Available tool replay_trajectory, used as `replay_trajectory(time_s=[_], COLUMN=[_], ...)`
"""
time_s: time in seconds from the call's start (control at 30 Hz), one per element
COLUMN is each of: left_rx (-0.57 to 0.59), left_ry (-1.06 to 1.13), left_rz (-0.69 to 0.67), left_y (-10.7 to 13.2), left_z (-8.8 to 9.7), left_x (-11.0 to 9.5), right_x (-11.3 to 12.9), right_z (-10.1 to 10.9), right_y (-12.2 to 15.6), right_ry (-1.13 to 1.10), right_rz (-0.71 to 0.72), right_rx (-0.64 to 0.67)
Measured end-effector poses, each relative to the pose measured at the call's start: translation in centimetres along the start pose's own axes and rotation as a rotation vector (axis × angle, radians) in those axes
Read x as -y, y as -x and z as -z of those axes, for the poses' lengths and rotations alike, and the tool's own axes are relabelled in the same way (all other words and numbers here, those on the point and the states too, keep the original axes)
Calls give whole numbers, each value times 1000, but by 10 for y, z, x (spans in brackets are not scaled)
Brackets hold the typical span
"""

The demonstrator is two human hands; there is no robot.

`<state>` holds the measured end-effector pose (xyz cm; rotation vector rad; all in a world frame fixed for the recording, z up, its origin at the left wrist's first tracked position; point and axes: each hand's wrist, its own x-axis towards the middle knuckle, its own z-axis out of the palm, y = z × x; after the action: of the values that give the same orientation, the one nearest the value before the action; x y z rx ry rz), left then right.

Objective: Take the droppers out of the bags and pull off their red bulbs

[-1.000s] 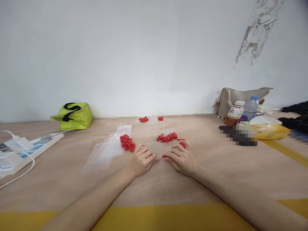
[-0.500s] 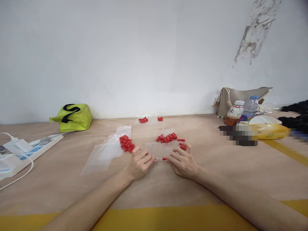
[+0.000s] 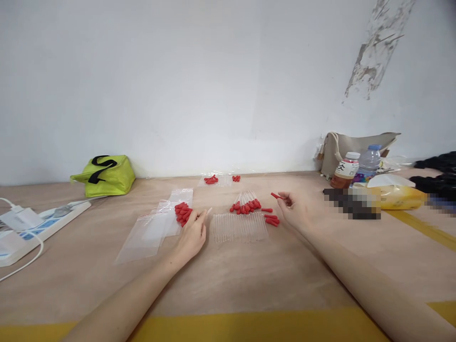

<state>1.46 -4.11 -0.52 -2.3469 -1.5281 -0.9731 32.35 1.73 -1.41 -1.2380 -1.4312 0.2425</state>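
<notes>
My left hand (image 3: pixel 194 232) is closed beside a heap of red rubber bulbs (image 3: pixel 181 212). A pale tip sticks out from its fingertips, but what it belongs to is unclear. My right hand (image 3: pixel 292 209), raised to the right, pinches a single red rubber bulb (image 3: pixel 276 195) whose narrow end points left. Between the hands lies a row of clear thin tubes (image 3: pixel 240 229), side by side. Behind the row is a fan of tubes with red bulbs (image 3: pixel 245 206) on their near ends. Several more red bulbs (image 3: pixel 272 221) rest at the row's right end.
Clear zip bags (image 3: pixel 142 235) lie at left. More red bulbs (image 3: pixel 211 179) sit on clear plastic by the wall. A green bag (image 3: pixel 109 175) and a power strip (image 3: pixel 53 228) stand far left; bottles (image 3: pixel 346 170), a beige bag (image 3: pixel 356 141) and a yellow tissue pack (image 3: pixel 395 194) are at right.
Both hands have parted from the front of the tube row, where they held a tube with a red bulb. The left went back toward the bulb heap, the right back and rightward.
</notes>
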Motion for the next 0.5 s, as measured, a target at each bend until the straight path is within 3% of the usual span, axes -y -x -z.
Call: replay_trajectory(time_s=[0.17, 0.5], left_rx=[22, 98], left_ry=[27, 54], left_rz=[47, 47], left_y=[4, 8], left_z=[-12, -11], left_x=[1, -4], right_x=[-18, -19], right_z=[6, 8], right_y=[-8, -3], right_ry=[-97, -149], right_rz=[-205, -210], right_rx=[251, 454])
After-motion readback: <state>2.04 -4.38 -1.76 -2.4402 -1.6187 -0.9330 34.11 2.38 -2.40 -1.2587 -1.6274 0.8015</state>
